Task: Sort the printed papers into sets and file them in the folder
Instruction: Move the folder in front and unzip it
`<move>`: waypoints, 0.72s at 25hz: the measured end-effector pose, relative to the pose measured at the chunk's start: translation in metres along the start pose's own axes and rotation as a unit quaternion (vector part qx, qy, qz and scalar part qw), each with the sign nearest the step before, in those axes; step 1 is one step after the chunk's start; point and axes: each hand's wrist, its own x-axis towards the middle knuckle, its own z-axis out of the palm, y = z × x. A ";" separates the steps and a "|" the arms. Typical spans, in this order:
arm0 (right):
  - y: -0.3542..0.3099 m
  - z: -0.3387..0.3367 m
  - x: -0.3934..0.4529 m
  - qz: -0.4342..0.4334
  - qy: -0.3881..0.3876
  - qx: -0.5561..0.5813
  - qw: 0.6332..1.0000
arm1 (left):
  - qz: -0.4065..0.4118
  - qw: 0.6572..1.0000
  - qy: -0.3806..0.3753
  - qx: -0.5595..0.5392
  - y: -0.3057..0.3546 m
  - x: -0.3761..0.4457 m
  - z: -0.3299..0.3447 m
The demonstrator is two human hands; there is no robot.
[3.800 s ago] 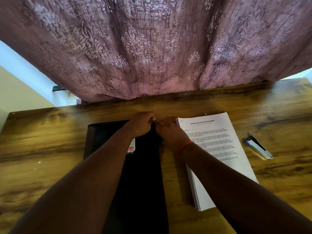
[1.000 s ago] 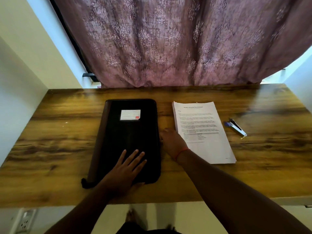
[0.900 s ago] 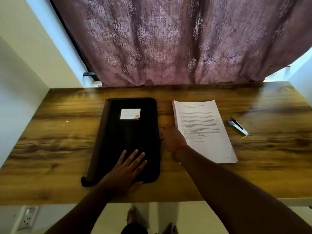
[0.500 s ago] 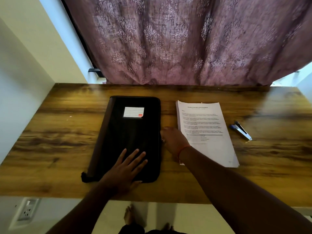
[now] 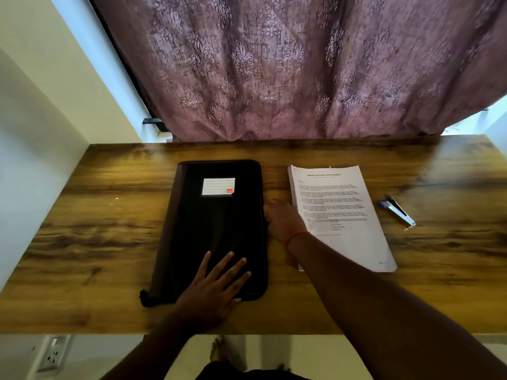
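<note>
A wall (image 5: 33, 165) closed off the table's (image 5: 82, 242) left end, and a wide strip of bare wood lay between it and the folder (image 5: 216, 223). The black folder lay shut and flat, long side running away from the person, its label (image 5: 218, 186) near the far end and its near edge close to the table's front edge. The left hand (image 5: 214, 289) rested flat on the folder's near right corner, fingers straight and spread. The right hand (image 5: 282, 222) sat at the folder's right edge, about halfway along, in the narrow gap before the papers (image 5: 343, 215); its fingers were curled at that edge, but whether they gripped anything could not be told. The papers lay as one stack just right of that hand. Well apart, further right, lay a stapler (image 5: 397, 211), with open wood beyond it. A curtain (image 5: 301, 67) hung along the far edge.
</note>
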 end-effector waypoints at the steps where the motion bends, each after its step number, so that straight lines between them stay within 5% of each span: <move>1: 0.002 -0.003 0.001 -0.025 -0.017 -0.014 0.999 | -0.004 1.000 -0.006 -0.002 0.000 0.000 0.000; 10: 0.003 0.001 -0.016 -0.056 -0.024 -0.028 0.998 | -0.007 0.999 -0.031 -0.045 -0.004 0.013 -0.018; 15: 0.001 0.000 -0.025 -0.087 -0.022 -0.025 0.996 | -0.075 0.993 -0.029 -0.084 -0.030 0.092 -0.038; 18: -0.001 0.011 -0.030 -0.055 0.020 -0.011 0.998 | -0.033 0.997 -0.047 -0.053 -0.049 0.133 -0.046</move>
